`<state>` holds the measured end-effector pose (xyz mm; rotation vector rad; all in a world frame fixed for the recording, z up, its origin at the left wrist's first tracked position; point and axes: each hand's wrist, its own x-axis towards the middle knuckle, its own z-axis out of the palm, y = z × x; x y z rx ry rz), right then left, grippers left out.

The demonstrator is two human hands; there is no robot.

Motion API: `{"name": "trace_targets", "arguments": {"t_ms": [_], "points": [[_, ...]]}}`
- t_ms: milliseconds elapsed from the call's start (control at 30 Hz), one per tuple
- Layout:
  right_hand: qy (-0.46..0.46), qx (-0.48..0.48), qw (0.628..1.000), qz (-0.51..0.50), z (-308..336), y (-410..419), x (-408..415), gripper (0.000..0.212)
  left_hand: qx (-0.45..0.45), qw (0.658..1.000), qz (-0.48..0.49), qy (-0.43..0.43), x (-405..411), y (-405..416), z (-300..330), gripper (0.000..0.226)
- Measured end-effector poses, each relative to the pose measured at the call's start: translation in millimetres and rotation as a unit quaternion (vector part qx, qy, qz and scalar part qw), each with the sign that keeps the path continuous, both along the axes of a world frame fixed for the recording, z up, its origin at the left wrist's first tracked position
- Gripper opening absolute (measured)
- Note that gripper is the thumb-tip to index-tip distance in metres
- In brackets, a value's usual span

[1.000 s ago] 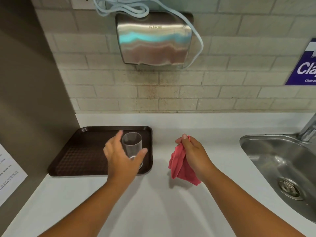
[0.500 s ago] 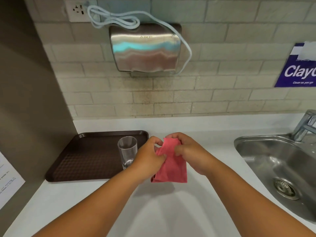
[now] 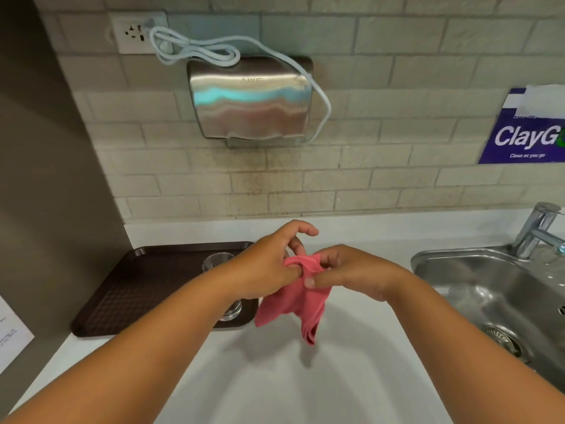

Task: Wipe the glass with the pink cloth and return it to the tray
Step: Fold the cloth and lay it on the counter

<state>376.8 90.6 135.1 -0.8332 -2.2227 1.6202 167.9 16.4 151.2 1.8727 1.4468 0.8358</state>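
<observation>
A clear glass (image 3: pixel 217 262) stands upright on the right part of the dark brown tray (image 3: pixel 143 289); my left forearm hides its middle. The pink cloth (image 3: pixel 301 299) hangs above the white counter just right of the tray. My left hand (image 3: pixel 269 264) pinches its bunched top edge from the left. My right hand (image 3: pixel 345 270) grips the same top edge from the right. Both hands are close together, and the cloth's lower corners dangle free.
A steel sink (image 3: pixel 495 301) with a tap (image 3: pixel 538 231) lies at the right. A steel hand dryer (image 3: pixel 249 99) with a white cable hangs on the tiled wall above. A brown panel (image 3: pixel 46 179) bounds the left side, and the white counter (image 3: pixel 275 377) stretches in front.
My left hand let go of the glass on the tray and moved right to the cloth. Both hands now bunch the cloth's top edge, which was spread flat half a second ago.
</observation>
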Motion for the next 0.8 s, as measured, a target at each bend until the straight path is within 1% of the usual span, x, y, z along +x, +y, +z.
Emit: {"name": "trace_targets", "arguments": {"t_ms": [100, 167, 233, 333, 400, 467, 600, 667, 733, 767, 800], "points": [[0.095, -0.002, 0.994, -0.053, -0.8, 2.2, 3.3, 0.028, 0.005, 0.999, 0.009, 0.038, -8.2, 3.9, 16.2, 0.049], [0.14, 0.004, 0.986, -0.091, -1.1, 3.4, 4.8, 0.024, -0.007, 0.999, 0.013, 0.051, -14.1, 5.3, 22.7, 0.04], [0.166, 0.026, 0.978, -0.125, 0.0, 6.4, 6.5, 0.019, -0.014, 0.998, 0.018, 0.062, -16.5, 6.1, 25.5, 0.027], [0.189, 0.036, 0.969, -0.157, 3.5, 11.4, 8.3, 0.013, 0.005, 0.994, 0.029, 0.101, -18.9, 10.9, 28.0, 0.012], [0.211, 0.023, 0.958, -0.193, 5.3, 17.3, 11.8, 0.009, 0.018, 0.992, 0.051, 0.11, -23.2, 16.5, 29.7, 0.01], [0.217, 0.029, 0.953, -0.208, 7.6, 23.7, 15.6, 0.007, 0.021, 0.994, 0.082, 0.074, -28.0, 22.7, 30.6, 0.011], [0.208, 0.055, 0.954, -0.208, 10.3, 35.8, 17.4, 0.009, 0.02, 0.987, 0.141, -0.07, -26.5, 37.6, 27.3, 0.016], [0.213, 0.042, 0.954, -0.209, 10.3, 42.8, 15.6, 0.014, 0.003, 0.975, 0.161, -0.155, -21.8, 45.9, 23.7, 0.017], [0.202, 0.039, 0.954, -0.217, 8.7, 48.7, 13.1, 0.02, -0.027, 0.953, 0.177, -0.243, -16.4, 52.3, 19.5, 0.016], [0.195, 0.039, 0.954, -0.224, 6.6, 53.0, 12.3, 0.024, -0.036, 0.942, 0.192, -0.274, -13.9, 56.3, 16.8, 0.014], [0.19, 0.037, 0.954, -0.23, 4.3, 57.6, 11.2, 0.027, -0.039, 0.933, 0.211, -0.287, -11.7, 61.2, 13.8, 0.013]]}}
